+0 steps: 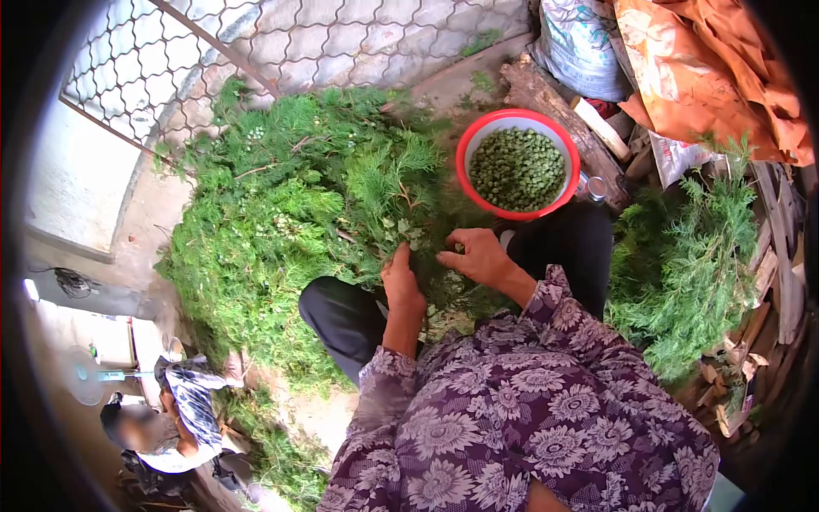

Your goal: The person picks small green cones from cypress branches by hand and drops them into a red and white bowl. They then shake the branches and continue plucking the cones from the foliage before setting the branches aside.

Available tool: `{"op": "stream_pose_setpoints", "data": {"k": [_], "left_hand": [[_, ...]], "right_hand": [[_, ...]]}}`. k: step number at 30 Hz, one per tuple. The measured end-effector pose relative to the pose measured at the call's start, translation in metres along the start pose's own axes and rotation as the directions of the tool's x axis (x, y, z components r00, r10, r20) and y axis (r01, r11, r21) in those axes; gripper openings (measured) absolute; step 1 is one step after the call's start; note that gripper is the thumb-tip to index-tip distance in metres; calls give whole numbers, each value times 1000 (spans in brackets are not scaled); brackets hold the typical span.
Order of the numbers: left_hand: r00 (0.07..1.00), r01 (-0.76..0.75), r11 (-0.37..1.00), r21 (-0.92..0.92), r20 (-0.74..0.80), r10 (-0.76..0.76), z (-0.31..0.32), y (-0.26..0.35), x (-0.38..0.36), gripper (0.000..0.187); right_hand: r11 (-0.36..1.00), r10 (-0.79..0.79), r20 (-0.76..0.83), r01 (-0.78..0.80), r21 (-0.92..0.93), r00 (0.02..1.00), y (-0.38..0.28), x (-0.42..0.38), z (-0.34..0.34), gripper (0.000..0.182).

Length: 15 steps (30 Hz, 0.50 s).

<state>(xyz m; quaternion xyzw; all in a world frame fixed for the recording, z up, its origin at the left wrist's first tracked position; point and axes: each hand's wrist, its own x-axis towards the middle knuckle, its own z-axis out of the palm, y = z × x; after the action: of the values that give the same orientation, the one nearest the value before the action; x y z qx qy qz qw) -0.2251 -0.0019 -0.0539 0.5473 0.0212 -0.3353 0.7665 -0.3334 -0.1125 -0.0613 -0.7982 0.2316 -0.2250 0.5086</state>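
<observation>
2 hands [444,269] amid greenery [281,213] on concrete ground [145,213].

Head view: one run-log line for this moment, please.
left hand in green sprigs | right hand picking sprigs | red bowl holds green buds

Soft daylight, fisheye-warped, dark vignetted corners

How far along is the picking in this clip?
Done: the red bowl is well filled with small green seed pods. In hand: the left hand and right hand work a leafy sprig in the lap. Left: the big pile of green branches, probably unpicked.
</observation>
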Motion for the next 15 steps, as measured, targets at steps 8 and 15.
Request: {"op": "stream_pose_setpoints", "data": {"k": [8,15], "left_hand": [[995,38,999,-14,95,-36,5,5,-13,26],[991,58,998,-1,124,-58,-4,16,-4,24]], "right_hand": [[998,-55,-70,52,-43,996,1,0,2,33],[978,58,32,-63,201,998,-4,9,2,33]]}}
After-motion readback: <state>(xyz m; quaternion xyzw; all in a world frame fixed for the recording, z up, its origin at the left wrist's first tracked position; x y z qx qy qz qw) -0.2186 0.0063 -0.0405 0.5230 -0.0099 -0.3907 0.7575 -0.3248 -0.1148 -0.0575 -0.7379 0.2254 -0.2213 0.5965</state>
